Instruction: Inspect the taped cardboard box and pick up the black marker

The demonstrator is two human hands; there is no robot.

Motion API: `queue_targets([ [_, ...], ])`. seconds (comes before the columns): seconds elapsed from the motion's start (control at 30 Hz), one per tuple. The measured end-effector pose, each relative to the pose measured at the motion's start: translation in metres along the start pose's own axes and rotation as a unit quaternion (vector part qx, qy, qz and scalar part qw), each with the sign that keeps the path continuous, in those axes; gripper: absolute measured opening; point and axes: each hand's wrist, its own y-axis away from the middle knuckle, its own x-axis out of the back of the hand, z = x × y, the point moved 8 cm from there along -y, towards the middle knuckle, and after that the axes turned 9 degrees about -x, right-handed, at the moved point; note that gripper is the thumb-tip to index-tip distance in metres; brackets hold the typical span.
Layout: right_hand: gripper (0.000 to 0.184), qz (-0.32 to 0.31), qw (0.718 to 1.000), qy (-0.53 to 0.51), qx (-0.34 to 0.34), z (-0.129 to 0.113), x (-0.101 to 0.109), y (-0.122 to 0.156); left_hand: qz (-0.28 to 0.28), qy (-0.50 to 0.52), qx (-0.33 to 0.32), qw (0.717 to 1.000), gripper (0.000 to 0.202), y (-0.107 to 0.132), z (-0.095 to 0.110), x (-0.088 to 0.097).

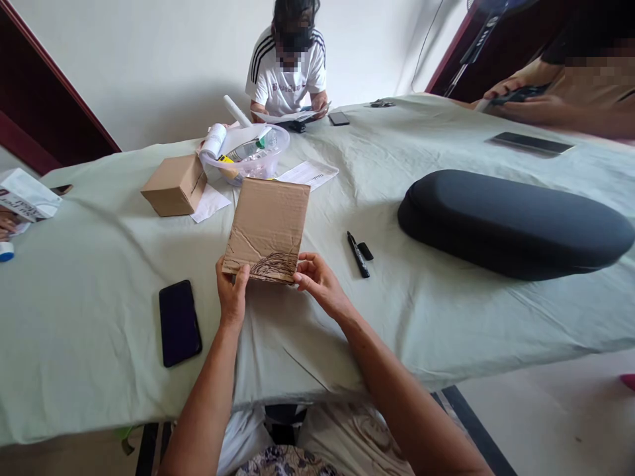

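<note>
A flat brown cardboard box (268, 225) with dark scribbles near its front edge lies on the pale green tablecloth (99, 317). My left hand (231, 291) grips its near left corner, fingers curled over the edge. My right hand (317, 281) pinches the near right corner. An uncapped black marker (357, 254) lies just right of my right hand, its cap (366, 250) beside it. A black phone (179, 322) lies face down to the left of my left hand.
A small closed cardboard box (174, 185) and a clear plastic bowl (253, 155) of supplies stand behind, with papers (307, 174). A long black padded case (510, 221) fills the right. One person sits at the far end; another person's hands hold a phone at the upper right.
</note>
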Motion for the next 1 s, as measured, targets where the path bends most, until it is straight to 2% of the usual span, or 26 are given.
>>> queue_targets([
  [0.17, 0.052, -0.018, 0.999, -0.032, -0.023, 0.002, -0.004, 0.002, -0.008, -0.015, 0.005, 1.000, 0.068, 0.003, 0.002, -0.005],
  [0.37, 0.050, -0.024, 0.999, -0.024, -0.002, -0.001, -0.006, 0.003, -0.041, -0.025, -0.003, 0.999, 0.089, 0.006, 0.004, -0.010],
  [0.5, 0.049, -0.026, 1.000, -0.004, 0.015, -0.002, -0.007, 0.003, -0.062, -0.005, 0.001, 0.998, 0.083, 0.005, 0.004, -0.012],
  [0.73, 0.054, -0.014, 1.000, 0.001, 0.027, -0.002, -0.010, 0.004, -0.047, 0.014, 0.000, 0.999, 0.070, 0.002, 0.007, -0.010],
  [1.0, 0.054, -0.015, 1.000, 0.012, 0.019, -0.005, -0.011, 0.006, -0.053, 0.032, 0.011, 0.998, 0.071, 0.001, 0.003, -0.008],
])
